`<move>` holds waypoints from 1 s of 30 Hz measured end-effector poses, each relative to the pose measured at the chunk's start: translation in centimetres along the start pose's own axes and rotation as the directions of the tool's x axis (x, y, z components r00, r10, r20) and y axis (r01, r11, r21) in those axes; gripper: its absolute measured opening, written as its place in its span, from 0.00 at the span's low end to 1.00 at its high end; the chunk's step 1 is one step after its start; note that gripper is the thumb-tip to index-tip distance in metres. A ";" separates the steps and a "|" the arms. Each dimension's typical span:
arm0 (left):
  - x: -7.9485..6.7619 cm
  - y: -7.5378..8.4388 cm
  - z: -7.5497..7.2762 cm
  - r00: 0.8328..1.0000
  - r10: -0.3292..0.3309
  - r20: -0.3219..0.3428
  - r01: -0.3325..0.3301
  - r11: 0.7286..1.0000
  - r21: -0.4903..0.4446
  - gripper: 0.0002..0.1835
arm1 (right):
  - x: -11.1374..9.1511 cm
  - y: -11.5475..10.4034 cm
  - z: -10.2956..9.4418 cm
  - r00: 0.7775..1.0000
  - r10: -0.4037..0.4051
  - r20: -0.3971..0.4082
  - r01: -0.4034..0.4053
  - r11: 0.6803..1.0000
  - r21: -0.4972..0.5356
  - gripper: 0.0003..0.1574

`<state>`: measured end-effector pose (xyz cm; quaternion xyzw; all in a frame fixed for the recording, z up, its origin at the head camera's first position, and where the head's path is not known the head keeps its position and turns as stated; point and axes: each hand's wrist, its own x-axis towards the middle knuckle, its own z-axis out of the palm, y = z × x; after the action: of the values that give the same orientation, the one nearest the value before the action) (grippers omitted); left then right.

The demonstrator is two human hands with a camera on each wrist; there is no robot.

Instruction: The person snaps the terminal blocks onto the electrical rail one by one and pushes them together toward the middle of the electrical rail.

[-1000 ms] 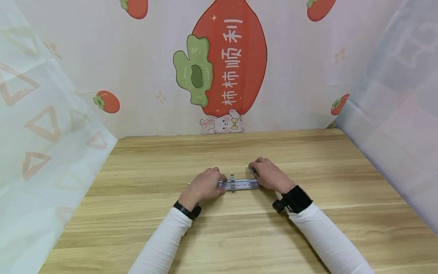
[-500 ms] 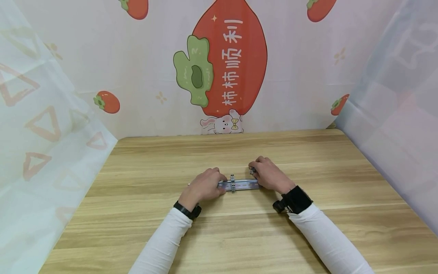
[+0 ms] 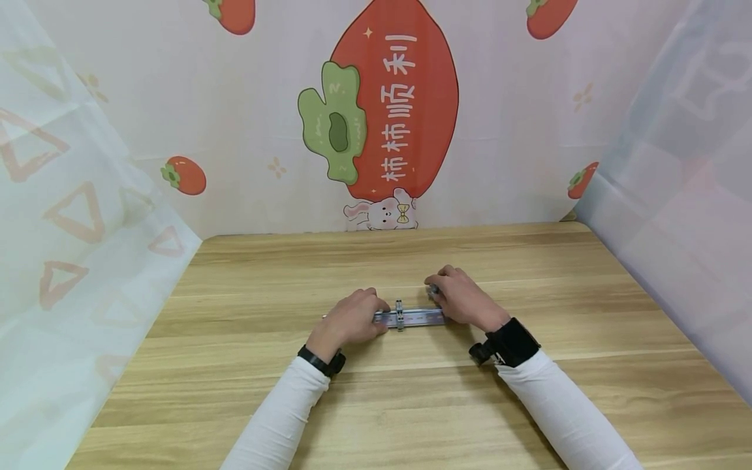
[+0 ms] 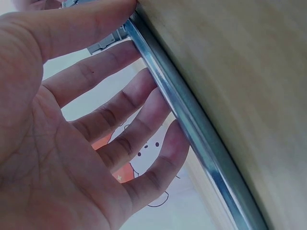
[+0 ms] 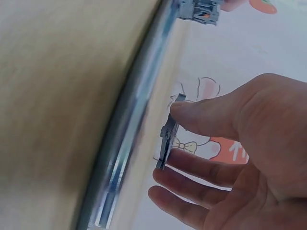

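White-sleeved left hand grips the rail between thumb and fingers; at the hand's three o'clock, a grey block sits across it; at that block's two o'clock, a second block is pinched by the right hand.

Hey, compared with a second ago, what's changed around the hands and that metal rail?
Only a small shift: the right hand, pinching a thin gray plastic-looking piece, has edged slightly away from the person. Nothing visible was newly taken hold of or let go. The left hand stayed gripping the long, slotted silver metal rail; the small gray block across it stayed put.
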<state>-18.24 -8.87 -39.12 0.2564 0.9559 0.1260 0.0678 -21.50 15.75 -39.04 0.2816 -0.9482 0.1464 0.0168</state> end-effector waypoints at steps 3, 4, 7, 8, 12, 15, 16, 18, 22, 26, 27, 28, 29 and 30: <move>0.0 0.0 0.0 1.000 0.000 0.002 0.000 1.000 0.003 0.20 | 0.0 0.0 -0.3 1.000 0.002 0.002 -0.002 0.999 0.048 0.20; 0.0 0.0 0.0 1.000 0.001 0.003 -0.001 1.000 0.004 0.20 | 0.0 0.0 -0.4 1.000 0.003 0.003 -0.004 0.998 0.064 0.20; 0.0 -0.1 0.0 1.000 0.003 0.003 -0.003 1.000 0.003 0.20 | 0.0 0.0 -0.7 1.000 -0.003 -0.004 0.004 0.994 0.111 0.20; 0.0 -0.1 0.0 1.000 0.004 0.003 -0.004 1.000 0.001 0.20 | 0.0 0.0 -0.8 1.000 -0.005 -0.008 0.006 0.992 0.126 0.20; 0.0 -0.1 -0.1 1.000 0.006 0.002 -0.006 1.000 -0.004 0.20 | -0.1 -0.2 -1.3 1.000 -0.013 -0.019 0.016 0.985 0.170 0.20; 0.0 0.0 -0.1 1.000 0.007 0.003 -0.007 1.000 -0.006 0.20 | -0.1 -0.3 -1.7 1.000 -0.015 -0.024 0.019 0.982 0.186 0.19; 0.0 0.0 -0.1 1.000 0.008 0.003 -0.008 1.000 -0.007 0.20 | -0.1 -0.3 -1.8 0.999 -0.016 -0.028 0.021 0.982 0.189 0.19; 0.0 0.0 -0.1 1.000 0.007 0.003 -0.007 1.000 -0.008 0.20 | -0.2 -0.4 -2.0 0.999 -0.020 -0.039 0.027 0.980 0.197 0.19; 0.0 0.0 -0.1 1.000 0.009 0.003 -0.009 1.000 -0.012 0.20 | -0.3 -0.8 -2.6 0.998 -0.035 -0.052 0.045 0.977 0.209 0.18; 0.0 -0.1 -0.1 1.000 0.017 0.000 -0.017 1.000 -0.008 0.20 | -0.5 -1.3 -3.2 0.997 -0.049 -0.052 0.058 0.977 0.204 0.18; 0.0 -0.1 -0.1 1.000 0.019 -0.002 -0.019 1.000 -0.007 0.20 | -0.6 -1.4 -3.3 0.997 -0.051 -0.052 0.060 0.978 0.202 0.18; 0.0 -0.1 -0.1 1.000 0.021 -0.003 -0.021 1.000 -0.005 0.19 | -0.6 -1.5 -3.4 0.997 -0.053 -0.050 0.062 0.978 0.199 0.18; 0.0 -0.1 -0.1 1.000 0.023 -0.003 -0.023 1.000 -0.003 0.19 | -0.7 -1.6 -3.6 0.997 -0.055 -0.049 0.064 0.979 0.195 0.18; 0.0 -0.1 -0.1 1.000 0.025 -0.004 -0.025 1.000 -0.002 0.19 | -0.7 -1.7 -3.7 0.997 -0.057 -0.049 0.066 0.979 0.192 0.18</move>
<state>-18.32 -8.95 -39.09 0.2679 0.9527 0.1282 0.0646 -20.12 15.82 -35.12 0.3079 -0.9197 0.2434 0.0144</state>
